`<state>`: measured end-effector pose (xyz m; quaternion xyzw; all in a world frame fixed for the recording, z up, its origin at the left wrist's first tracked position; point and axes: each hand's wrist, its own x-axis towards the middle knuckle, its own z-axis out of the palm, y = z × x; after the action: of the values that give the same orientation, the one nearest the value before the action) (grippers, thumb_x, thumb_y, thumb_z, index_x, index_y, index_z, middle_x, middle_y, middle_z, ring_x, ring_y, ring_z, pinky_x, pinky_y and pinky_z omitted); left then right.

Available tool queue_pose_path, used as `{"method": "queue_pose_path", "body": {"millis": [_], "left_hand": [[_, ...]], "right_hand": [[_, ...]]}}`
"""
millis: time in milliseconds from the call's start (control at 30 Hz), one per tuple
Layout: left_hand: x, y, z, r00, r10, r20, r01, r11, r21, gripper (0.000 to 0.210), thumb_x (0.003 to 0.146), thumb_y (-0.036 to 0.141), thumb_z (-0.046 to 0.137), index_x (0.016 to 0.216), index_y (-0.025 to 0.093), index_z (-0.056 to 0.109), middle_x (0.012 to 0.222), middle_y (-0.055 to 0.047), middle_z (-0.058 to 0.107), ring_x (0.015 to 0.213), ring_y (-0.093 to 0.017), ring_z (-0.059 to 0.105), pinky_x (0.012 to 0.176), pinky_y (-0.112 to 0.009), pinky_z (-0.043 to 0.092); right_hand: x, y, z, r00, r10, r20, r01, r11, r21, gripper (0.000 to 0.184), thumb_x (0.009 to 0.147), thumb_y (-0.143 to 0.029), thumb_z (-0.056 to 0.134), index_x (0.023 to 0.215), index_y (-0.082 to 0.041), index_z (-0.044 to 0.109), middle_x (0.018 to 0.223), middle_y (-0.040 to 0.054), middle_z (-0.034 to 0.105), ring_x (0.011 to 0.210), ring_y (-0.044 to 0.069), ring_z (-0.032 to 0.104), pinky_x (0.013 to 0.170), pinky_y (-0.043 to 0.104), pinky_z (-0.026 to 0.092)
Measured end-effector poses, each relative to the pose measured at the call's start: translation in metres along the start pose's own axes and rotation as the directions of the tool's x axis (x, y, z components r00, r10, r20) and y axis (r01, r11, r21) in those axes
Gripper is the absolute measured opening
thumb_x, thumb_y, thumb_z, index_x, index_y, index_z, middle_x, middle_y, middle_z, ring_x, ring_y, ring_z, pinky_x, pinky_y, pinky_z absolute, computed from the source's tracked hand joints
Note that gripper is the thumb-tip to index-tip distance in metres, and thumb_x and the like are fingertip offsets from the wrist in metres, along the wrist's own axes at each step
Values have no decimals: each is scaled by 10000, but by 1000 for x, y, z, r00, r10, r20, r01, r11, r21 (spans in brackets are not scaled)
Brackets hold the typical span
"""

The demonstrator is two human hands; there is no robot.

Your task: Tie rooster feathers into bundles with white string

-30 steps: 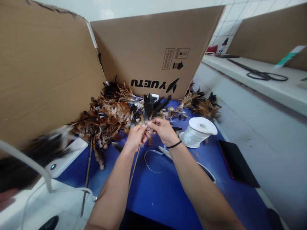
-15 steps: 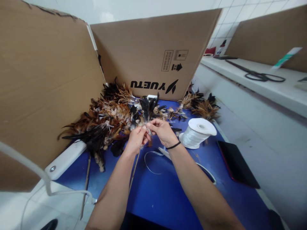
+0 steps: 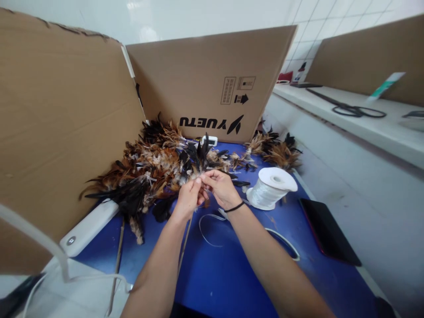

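Observation:
My left hand (image 3: 192,194) and my right hand (image 3: 220,189) meet over the blue table (image 3: 228,278), thumbs and fingers pinched together. Dark feathers (image 3: 200,154) rise upright just above the fingertips, and both hands grip the base of this bunch. What else the fingers cover is hidden. A thin stick (image 3: 184,247) slants down from beneath my left hand. A loose strip of white ribbon (image 3: 205,238) curls below the hands. To the right of my right hand stands a spool of white ribbon (image 3: 270,194).
Brown and black feather bunches (image 3: 142,165) heap at the left, more feathers (image 3: 281,152) at the right. Cardboard panels (image 3: 198,79) stand behind and left. A white power bank-like device (image 3: 88,227), a phone (image 3: 327,232) and another stick (image 3: 117,265) lie around. Scissors (image 3: 357,110) rest on the ledge.
The camera view has shifted slightly, so most of the scene sits a little lower. My right fingers have drawn in closer to my left thumb at the feather base.

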<state>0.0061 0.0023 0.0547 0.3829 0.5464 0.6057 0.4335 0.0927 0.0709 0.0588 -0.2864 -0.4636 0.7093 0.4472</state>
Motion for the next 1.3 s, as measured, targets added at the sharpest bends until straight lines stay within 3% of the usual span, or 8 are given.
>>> {"method": "queue_pose_path", "body": {"millis": [467,567,767,867,967,1100,1200,1300], "left_hand": [[2,-5,-7,991,129,44,-137,937,321,369,898,440,398,681,162,507,508,2,536,338,-58,398,358,-179,279],[1,1,-7,996,86,0,-83,962,261,360,889,442,406,674,165,487,493,10,523,320,-53,374,344,-177,259],[2,19,-13,996,9,-84,1,993,117,327,849,454,473,697,165,461,467,26,510,301,-36,327,321,-154,186],[5,26,-19,996,3,-92,7,994,108,328,839,447,492,684,160,460,456,29,504,295,-30,318,317,-148,181],[10,29,-29,993,4,-122,11,993,115,323,824,445,519,691,156,467,460,29,507,299,-30,329,315,-141,175],[13,27,-41,987,-8,-163,25,994,104,322,808,445,542,693,156,459,459,28,508,299,-26,328,316,-133,160],[14,23,-50,983,-12,-185,26,997,69,322,799,448,548,695,159,453,455,30,506,295,-27,323,311,-133,147],[14,20,-57,981,-19,-191,25,999,30,327,784,459,564,707,161,454,464,33,506,297,-26,323,310,-131,137]], "right_hand": [[-4,0,3,994,104,-18,-102,991,87,240,502,-244,776,543,-161,554,460,-57,519,443,55,435,449,203,357],[-2,-7,-3,996,91,2,-91,995,34,216,538,-277,765,602,-150,602,517,-32,572,486,67,483,484,207,376],[5,-32,-28,990,-36,-138,32,999,-34,214,553,-290,735,657,-153,607,692,12,658,564,78,529,490,194,387],[10,-33,-38,982,-98,-162,67,980,-188,183,573,-284,704,659,-160,599,638,5,636,528,88,515,461,204,372],[14,-25,-44,981,-173,-87,117,886,-449,104,616,-249,658,643,-163,606,540,-22,578,487,92,487,470,219,369],[15,-9,-44,986,-134,97,161,647,-745,45,654,-158,607,627,-173,640,543,-16,598,538,114,529,555,236,396],[11,-1,-40,983,-45,177,178,467,-866,83,676,-135,614,656,-188,674,618,0,650,622,136,581,610,241,402],[7,5,-34,973,21,230,203,395,-896,97,708,-135,617,675,-195,686,675,4,677,662,140,603,635,236,408]]}}
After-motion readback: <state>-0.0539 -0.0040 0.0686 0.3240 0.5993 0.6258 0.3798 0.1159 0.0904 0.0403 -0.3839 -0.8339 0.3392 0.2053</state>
